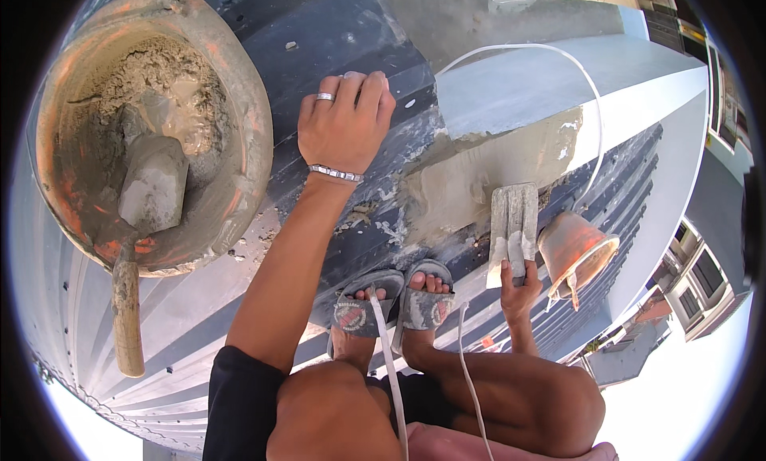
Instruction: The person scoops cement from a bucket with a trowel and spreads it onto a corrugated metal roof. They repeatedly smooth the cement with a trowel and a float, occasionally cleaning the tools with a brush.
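My left hand (345, 120), with a ring and a bracelet, rests on the dark ribbed metal roof sheet (279, 18); its fingers are slightly apart and bent, their tips partly hidden. In my right hand (520, 289) is a grey, cement-smeared plastering trowel (515, 218), flat and rectangular, beside a patch of wet plaster (459, 191) on the wall edge. At the left stands a large orange, mortar-caked basin (249, 126) with grey mortar (187, 78) inside. A pointing trowel (153, 186) leans in it, its wooden handle (128, 317) hanging over the rim.
A small orange bucket (576, 250) lies tilted on the roof right of my right hand. A pale cable (594, 90) loops over the light grey ledge (542, 78). My sandalled feet (391, 301) stand on the ribbed sheets, cords hanging over them. Buildings (702, 277) show beyond the roof's right edge.
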Demonstrator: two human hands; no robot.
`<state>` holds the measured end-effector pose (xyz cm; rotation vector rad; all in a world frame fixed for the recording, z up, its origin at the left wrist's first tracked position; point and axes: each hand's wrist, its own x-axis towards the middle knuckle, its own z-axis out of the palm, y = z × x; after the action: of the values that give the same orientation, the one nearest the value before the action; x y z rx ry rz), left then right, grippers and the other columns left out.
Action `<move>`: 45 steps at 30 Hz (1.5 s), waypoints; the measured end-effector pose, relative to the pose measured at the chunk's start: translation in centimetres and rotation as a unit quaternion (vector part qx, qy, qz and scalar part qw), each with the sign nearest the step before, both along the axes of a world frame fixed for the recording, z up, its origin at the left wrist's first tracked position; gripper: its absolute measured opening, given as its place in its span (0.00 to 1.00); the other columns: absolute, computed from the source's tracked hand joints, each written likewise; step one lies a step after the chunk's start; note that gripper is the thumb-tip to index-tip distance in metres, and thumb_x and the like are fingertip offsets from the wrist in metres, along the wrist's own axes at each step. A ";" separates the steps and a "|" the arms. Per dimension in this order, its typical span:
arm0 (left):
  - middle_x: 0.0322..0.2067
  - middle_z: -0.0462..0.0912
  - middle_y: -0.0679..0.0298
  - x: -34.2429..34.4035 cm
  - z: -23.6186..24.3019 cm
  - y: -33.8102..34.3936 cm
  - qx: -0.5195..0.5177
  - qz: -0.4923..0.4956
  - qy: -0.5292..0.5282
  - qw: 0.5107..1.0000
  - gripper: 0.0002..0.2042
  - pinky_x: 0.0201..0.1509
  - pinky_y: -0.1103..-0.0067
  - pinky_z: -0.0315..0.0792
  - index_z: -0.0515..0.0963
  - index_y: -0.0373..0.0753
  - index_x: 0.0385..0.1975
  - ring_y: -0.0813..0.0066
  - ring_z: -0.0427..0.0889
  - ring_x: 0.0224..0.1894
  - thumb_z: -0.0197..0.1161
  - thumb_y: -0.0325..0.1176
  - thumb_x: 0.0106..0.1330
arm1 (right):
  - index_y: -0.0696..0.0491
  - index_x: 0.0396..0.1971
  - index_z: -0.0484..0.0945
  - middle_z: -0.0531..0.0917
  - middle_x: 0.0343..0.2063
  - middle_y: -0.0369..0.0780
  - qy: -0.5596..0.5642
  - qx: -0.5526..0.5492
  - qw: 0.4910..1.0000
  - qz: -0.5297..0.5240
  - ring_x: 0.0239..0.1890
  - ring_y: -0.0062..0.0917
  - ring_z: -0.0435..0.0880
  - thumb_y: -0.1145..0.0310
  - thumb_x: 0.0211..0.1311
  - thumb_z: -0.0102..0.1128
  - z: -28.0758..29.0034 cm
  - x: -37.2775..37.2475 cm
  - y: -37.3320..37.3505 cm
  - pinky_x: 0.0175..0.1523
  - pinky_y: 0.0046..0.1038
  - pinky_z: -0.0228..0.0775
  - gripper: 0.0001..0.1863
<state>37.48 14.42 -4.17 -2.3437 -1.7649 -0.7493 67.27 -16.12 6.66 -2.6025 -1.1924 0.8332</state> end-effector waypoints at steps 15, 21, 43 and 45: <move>0.33 0.85 0.77 0.0 0.1 0.1 -0.001 -0.015 0.004 1.000 0.01 0.36 0.71 0.76 0.85 0.53 0.34 0.72 0.85 0.37 0.70 0.38 0.66 | 0.60 0.50 0.83 0.91 0.36 0.55 -0.046 0.090 0.987 0.125 0.39 0.49 0.93 0.63 0.65 0.78 -2.3 -1.0 0.8 0.41 0.40 0.85 0.21; 0.34 0.84 0.73 -0.5 0.4 0.1 -0.025 -0.026 -0.012 0.999 0.03 0.39 0.67 0.77 0.83 0.51 0.33 0.69 0.85 0.40 0.67 0.39 0.67 | 0.58 0.43 0.81 0.89 0.28 0.55 -0.080 0.122 0.978 0.147 0.32 0.51 0.91 0.60 0.64 0.78 -3.4 -1.1 2.7 0.35 0.43 0.82 0.19; 0.36 0.85 0.71 -0.1 1.0 -0.2 -0.061 -0.009 -0.002 0.998 0.05 0.44 0.65 0.79 0.84 0.51 0.35 0.65 0.86 0.43 0.65 0.41 0.69 | 0.58 0.48 0.85 0.89 0.33 0.59 -0.085 0.101 0.990 0.050 0.40 0.57 0.90 0.54 0.65 0.76 -3.8 0.3 7.2 0.43 0.47 0.83 0.22; 0.37 0.86 0.72 -0.2 1.1 -0.3 -0.076 -0.004 -0.005 0.997 0.05 0.46 0.64 0.79 0.85 0.52 0.36 0.65 0.86 0.45 0.65 0.41 0.69 | 0.58 0.47 0.86 0.88 0.30 0.59 -0.089 0.101 0.990 0.043 0.38 0.56 0.90 0.53 0.65 0.75 -3.9 1.0 8.1 0.43 0.47 0.82 0.23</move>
<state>37.31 14.15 -3.06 -2.4468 -1.8787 -0.6499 68.28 -7.99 2.78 -2.5164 -1.3669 0.4713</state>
